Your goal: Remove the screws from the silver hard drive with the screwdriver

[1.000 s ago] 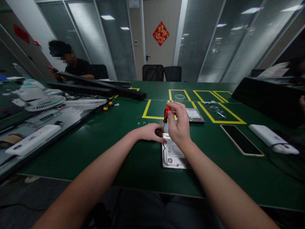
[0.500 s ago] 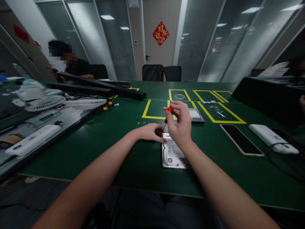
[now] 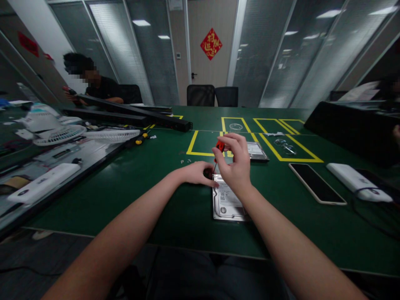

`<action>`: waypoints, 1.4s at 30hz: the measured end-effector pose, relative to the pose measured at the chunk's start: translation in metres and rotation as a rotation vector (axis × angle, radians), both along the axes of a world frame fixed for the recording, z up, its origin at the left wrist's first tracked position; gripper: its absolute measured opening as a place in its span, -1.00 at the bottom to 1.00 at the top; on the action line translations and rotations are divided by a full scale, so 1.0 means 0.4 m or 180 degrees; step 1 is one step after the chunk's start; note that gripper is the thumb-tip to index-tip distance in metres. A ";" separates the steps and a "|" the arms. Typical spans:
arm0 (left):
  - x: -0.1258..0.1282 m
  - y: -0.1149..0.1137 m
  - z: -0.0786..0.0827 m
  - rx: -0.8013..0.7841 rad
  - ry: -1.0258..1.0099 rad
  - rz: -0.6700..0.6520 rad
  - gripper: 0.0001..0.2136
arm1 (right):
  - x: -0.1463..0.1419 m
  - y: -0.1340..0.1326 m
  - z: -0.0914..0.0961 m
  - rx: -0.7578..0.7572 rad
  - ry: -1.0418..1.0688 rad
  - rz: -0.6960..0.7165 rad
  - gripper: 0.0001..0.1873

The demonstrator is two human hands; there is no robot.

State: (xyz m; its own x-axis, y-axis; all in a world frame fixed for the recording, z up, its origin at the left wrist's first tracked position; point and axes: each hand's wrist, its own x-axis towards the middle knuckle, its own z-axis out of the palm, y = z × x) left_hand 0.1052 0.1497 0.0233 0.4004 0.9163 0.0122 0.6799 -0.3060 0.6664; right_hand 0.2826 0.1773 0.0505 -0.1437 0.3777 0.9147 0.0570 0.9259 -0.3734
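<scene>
A silver hard drive (image 3: pixel 229 204) lies flat on the green table in front of me, its label side up and partly covered by my right forearm. My left hand (image 3: pixel 198 173) grips its far left corner, thumb on the top face and fingers curled at the far side. In my right hand (image 3: pixel 236 160) is a screwdriver (image 3: pixel 220 146) with a red and black handle, held between thumb and fingers. Its thin shaft points down at the drive's far left corner; the tip is hidden by my left hand.
Another hard drive (image 3: pixel 258 151) lies behind my right hand. To the right are a phone (image 3: pixel 317 183), a white power bank (image 3: pixel 359 181) with a cable, and glasses (image 3: pixel 285 146). Small screws (image 3: pixel 186 161) lie left of my hands. Fan parts (image 3: pixel 62 133) crowd the left; a person sits beyond.
My right hand has shifted very slightly left, and the screwdriver handle has turned and tilted a little between the fingers. The left hand and the hard drive stay in place.
</scene>
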 end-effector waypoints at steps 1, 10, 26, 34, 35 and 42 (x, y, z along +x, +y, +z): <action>0.000 0.000 0.000 -0.0002 -0.0003 -0.0002 -0.48 | 0.000 0.000 0.000 0.0001 -0.0020 -0.0005 -0.72; 0.000 -0.001 0.000 -0.0051 -0.0072 0.0045 -0.45 | 0.002 0.003 -0.001 0.0004 -0.0148 -0.0029 -0.65; 0.000 0.002 -0.005 0.0053 0.0033 0.0031 -0.49 | 0.006 0.007 -0.003 -0.0103 -0.0127 0.0063 -0.57; -0.003 0.004 -0.006 0.0003 0.0002 0.0025 -0.46 | 0.003 0.002 0.001 -0.0131 -0.0102 0.0051 -0.67; -0.003 0.004 -0.005 0.0001 0.0002 0.0026 -0.46 | 0.003 0.002 0.000 -0.0135 -0.0105 0.0049 -0.67; -0.003 0.005 -0.006 0.0046 -0.0004 0.0014 -0.46 | 0.001 0.005 -0.004 -0.0146 -0.0080 0.0064 -0.70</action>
State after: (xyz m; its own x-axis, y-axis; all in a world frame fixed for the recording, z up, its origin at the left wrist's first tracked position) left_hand 0.1041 0.1515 0.0210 0.3963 0.9177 0.0259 0.6804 -0.3125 0.6629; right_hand 0.2829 0.1794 0.0491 -0.1745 0.4161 0.8924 0.0485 0.9089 -0.4143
